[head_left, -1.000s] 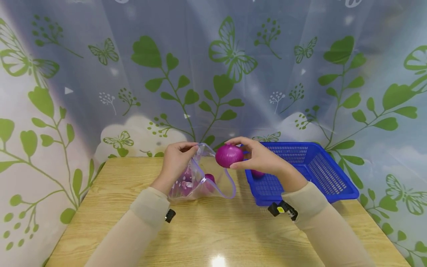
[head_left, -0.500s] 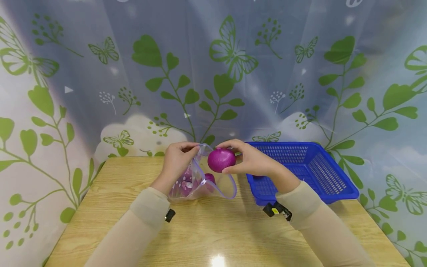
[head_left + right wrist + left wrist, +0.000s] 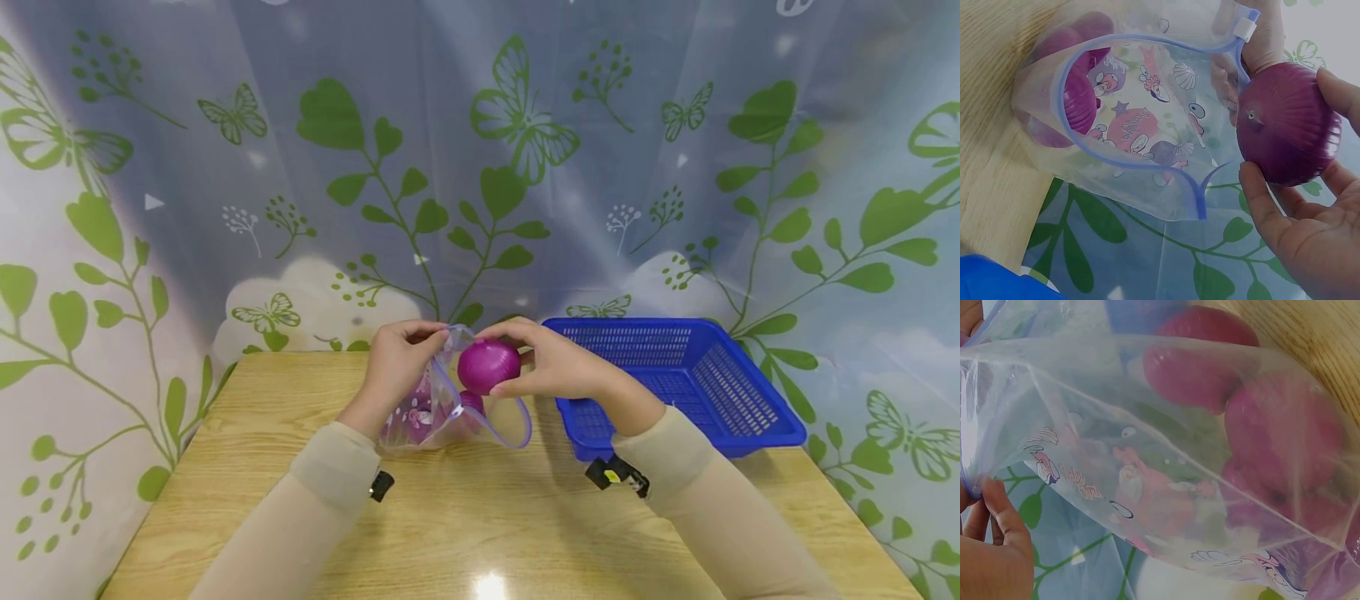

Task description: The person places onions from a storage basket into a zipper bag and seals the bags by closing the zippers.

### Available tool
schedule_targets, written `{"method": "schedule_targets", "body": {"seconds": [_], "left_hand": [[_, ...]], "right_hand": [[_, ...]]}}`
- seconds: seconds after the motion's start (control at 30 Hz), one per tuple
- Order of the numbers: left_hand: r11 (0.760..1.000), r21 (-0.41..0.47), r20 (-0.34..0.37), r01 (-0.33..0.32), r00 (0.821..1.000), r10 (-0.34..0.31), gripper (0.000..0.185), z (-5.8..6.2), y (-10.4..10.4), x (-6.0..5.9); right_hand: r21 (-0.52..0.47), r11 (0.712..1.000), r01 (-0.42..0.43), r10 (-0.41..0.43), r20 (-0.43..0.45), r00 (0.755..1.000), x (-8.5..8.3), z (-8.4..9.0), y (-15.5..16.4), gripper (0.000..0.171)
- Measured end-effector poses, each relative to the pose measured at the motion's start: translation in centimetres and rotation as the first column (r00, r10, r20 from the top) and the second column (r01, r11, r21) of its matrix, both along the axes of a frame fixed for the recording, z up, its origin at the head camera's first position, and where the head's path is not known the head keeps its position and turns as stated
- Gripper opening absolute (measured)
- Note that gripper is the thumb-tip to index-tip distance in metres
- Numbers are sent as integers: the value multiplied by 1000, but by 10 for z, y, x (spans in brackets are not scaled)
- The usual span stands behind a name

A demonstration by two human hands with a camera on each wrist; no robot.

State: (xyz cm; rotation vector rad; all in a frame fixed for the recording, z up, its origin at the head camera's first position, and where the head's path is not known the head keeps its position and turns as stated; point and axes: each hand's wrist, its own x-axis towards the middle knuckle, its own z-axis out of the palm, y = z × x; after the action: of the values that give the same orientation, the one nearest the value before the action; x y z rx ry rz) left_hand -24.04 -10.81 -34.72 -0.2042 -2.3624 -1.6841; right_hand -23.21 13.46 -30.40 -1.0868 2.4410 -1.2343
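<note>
My left hand (image 3: 397,362) pinches the upper rim of a clear zip bag (image 3: 1091,412) printed with cartoon figures. In the right wrist view, the bag's blue-edged mouth (image 3: 1138,164) gapes towards my right hand (image 3: 1310,244), and a white slider (image 3: 1245,29) sits at one end of the zip. Several red onions (image 3: 1285,431) lie in the bottom of the bag, partly seen through the plastic. Between thumb and fingers my right hand holds another red onion (image 3: 488,367), right at the open mouth and over the onions inside in the head view.
A blue perforated plastic basket (image 3: 750,400) stands to the right of the bag, partly behind my right forearm. Both rest on a light wooden table (image 3: 465,517). Behind it hangs a cloth (image 3: 420,100) with green leaves and butterflies.
My right hand has carried the red onion left and slightly down, from beside the basket to the bag's mouth. The left hand has stayed in place on the rim.
</note>
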Motion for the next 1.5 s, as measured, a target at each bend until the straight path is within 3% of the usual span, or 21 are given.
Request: {"method": "schedule_targets", "body": {"seconds": [0.4, 0.6, 1.0, 1.5], "left_hand": [[999, 45, 31, 11, 999, -12, 21, 1, -1, 0], [997, 77, 50, 3, 999, -6, 21, 2, -4, 1], [989, 137, 40, -48, 998, 43, 22, 1, -11, -3], [993, 104, 11, -53, 999, 52, 22, -2, -9, -2]], "right_hand": [[25, 1000, 8, -7, -64, 998, -1, -1, -9, 63], [-6, 997, 72, -73, -123, 990, -3, -5, -11, 51], [-74, 993, 95, -104, -125, 987, -3, 0, 2, 47], [-41, 993, 111, -115, -103, 988, -1, 0, 12, 45]]}}
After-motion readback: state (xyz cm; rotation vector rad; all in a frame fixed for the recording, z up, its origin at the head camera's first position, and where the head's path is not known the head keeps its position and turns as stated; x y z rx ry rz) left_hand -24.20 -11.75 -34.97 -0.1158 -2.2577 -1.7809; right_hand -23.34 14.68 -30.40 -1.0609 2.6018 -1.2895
